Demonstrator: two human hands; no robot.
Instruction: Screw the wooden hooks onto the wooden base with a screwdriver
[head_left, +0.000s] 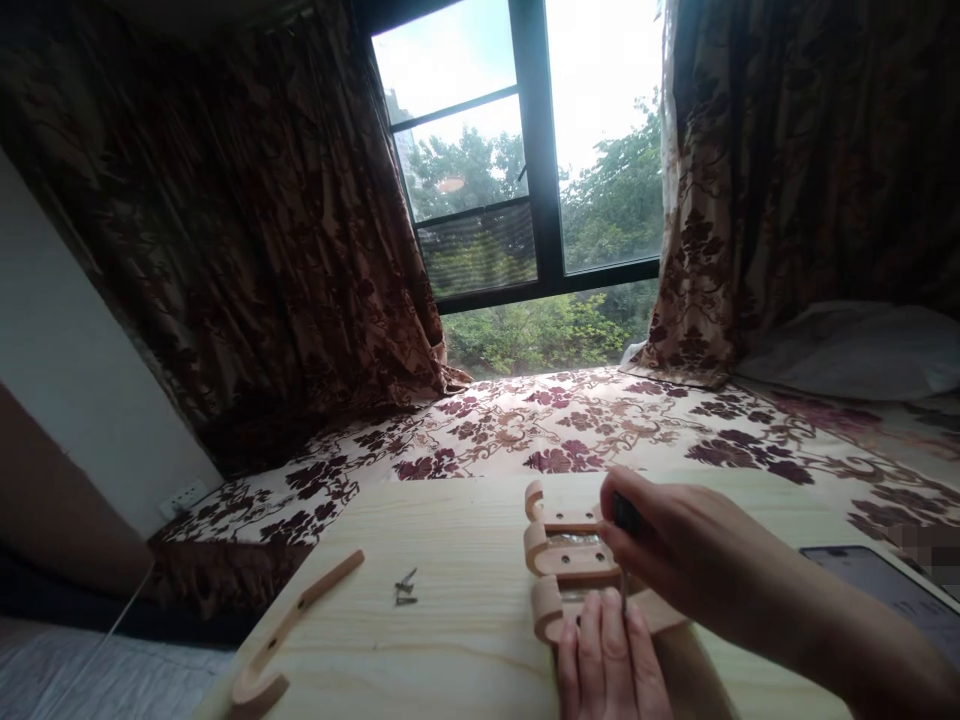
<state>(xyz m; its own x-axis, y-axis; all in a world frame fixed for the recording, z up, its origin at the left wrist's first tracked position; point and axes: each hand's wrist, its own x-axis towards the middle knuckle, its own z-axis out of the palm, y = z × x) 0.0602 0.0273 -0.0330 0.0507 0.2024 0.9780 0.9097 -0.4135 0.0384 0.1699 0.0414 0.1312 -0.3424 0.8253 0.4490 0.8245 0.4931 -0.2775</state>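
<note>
My right hand (660, 530) is closed around the dark handle of a screwdriver (625, 512), its shaft pointing down between my hands. Below it, my left hand (611, 655) presses on the nearest of several curved wooden hooks (547, 607), fingers lying close together. Two more hooks, one (574, 560) in the middle and one (562, 518) at the back, lie parallel behind it, with dark screw holes showing. A separate wooden hook (300, 615) rests at the left of the pale wooden board (450, 520). Several small screws (405, 587) lie between it and my hands.
A phone (885, 590) lies at the right edge of the board. Behind the board is a floral cloth (562, 420), with patterned curtains (697, 250) on both sides of a window and a pale bag (855, 350) at the right.
</note>
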